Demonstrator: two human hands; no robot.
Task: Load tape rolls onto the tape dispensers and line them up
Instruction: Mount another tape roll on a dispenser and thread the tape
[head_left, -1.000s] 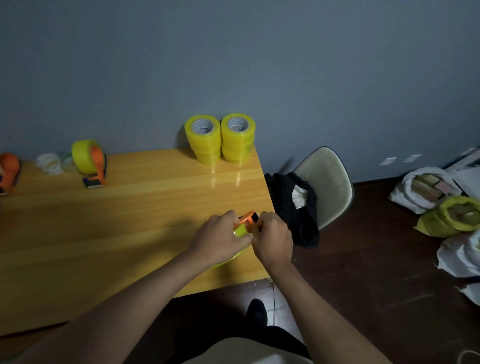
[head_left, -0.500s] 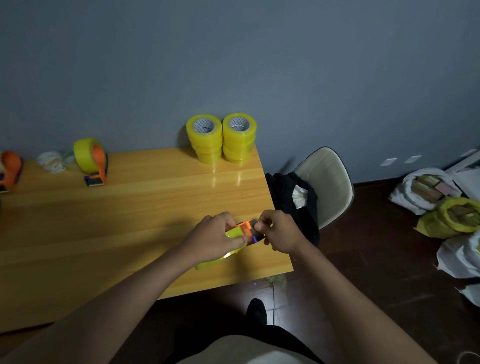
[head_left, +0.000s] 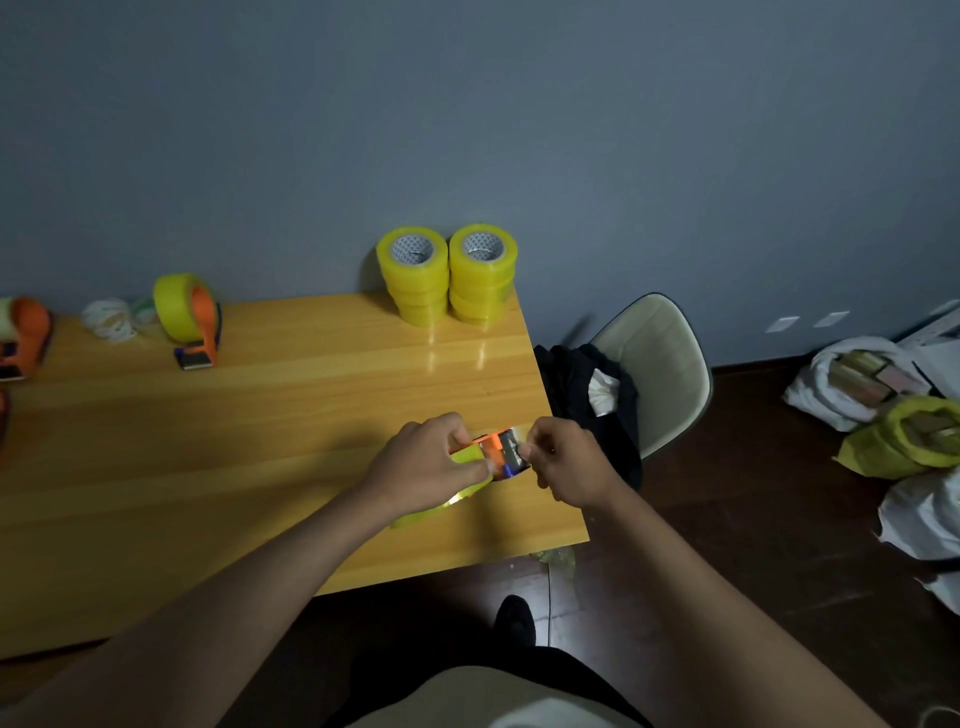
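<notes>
I am looking down at my left hand (head_left: 426, 467) curling over a yellow tape roll (head_left: 465, 457) seated in an orange plastic tape dispenser (head_left: 493, 447), gripping it near the 3 o'clock edge of the glossy wooden desk (head_left: 260, 441). My right hand (head_left: 563, 462) is pinching the dispenser's grey metal front end (head_left: 511, 451) between thumb and fingertips. A shiny strip of yellow tape is showing beneath my left wrist.

At 12 o'clock, two stacks of translucent yellow tape rolls (head_left: 447, 275) are standing side by side against the matte grey wall, their cardboard cores printed with small marks too fine to read. At 10 o'clock a loaded orange dispenser (head_left: 189, 319) is standing upright beside a white coil (head_left: 111, 318). Another orange dispenser (head_left: 23, 338) is sitting at 9 o'clock, cut by the frame.
</notes>
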